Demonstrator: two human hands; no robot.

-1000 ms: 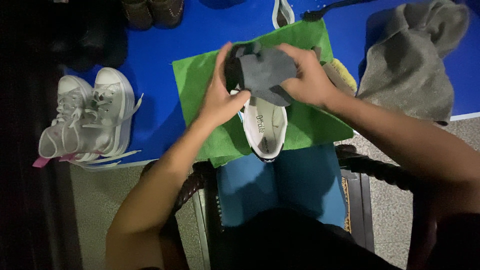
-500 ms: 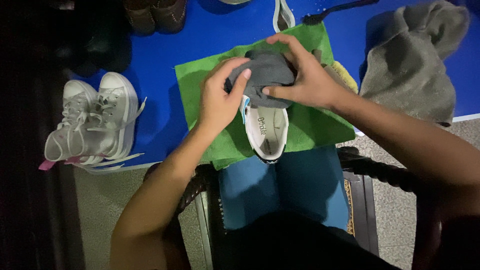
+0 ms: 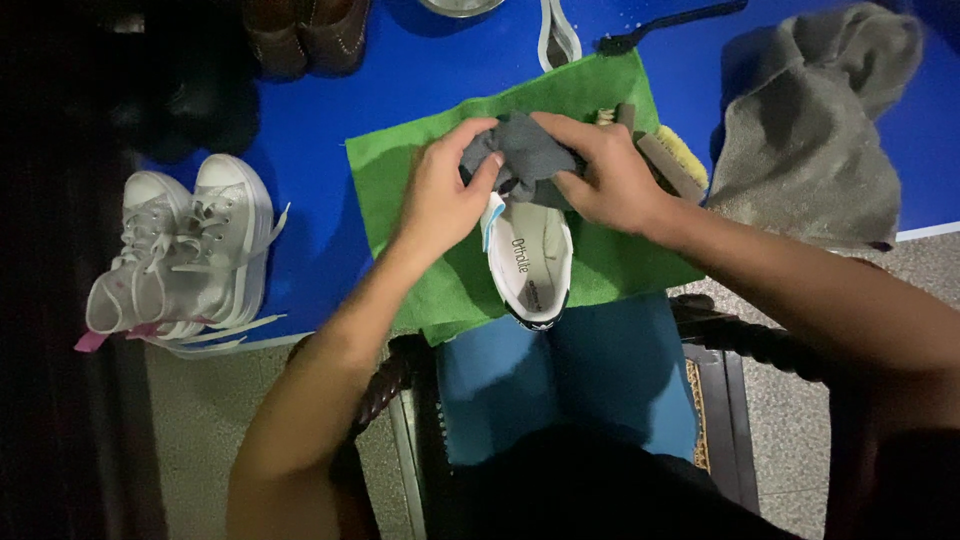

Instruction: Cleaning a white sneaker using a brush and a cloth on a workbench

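Both hands grip one grey rag (image 3: 525, 155), bunched and dark, pressed onto the toe end of a single white shoe (image 3: 528, 262). The left hand (image 3: 440, 195) pinches the rag's left edge with its fingers (image 3: 487, 172) curled in, thumb pressed on the cloth; the right hand (image 3: 610, 175) clamps the rag from the other side, its fingers (image 3: 562, 128) folded over the top. The shoe has a white insole, a dark outsole edge at the heel and a pale blue lining strip showing just below the left fingers. Its long axis runs away from the person: the toe lies hidden under the rag and fingers, the heel points back toward the person's lap, just below the hands. It lies on one green cloth (image 3: 400, 170) spread over the blue bench (image 3: 320, 120). Well to the left of the left fingers stands one pair of white laced sneakers (image 3: 185, 250), two shoes side by side. Just right of the right fingers one brush (image 3: 668, 160) with pale bristles peeks out, and farther right lies one crumpled grey towel (image 3: 815, 150). Beyond the fingers, at the bench's far edge, sit a pair of brown shoes (image 3: 305, 35) and one dark thin-handled brush (image 3: 670, 25).
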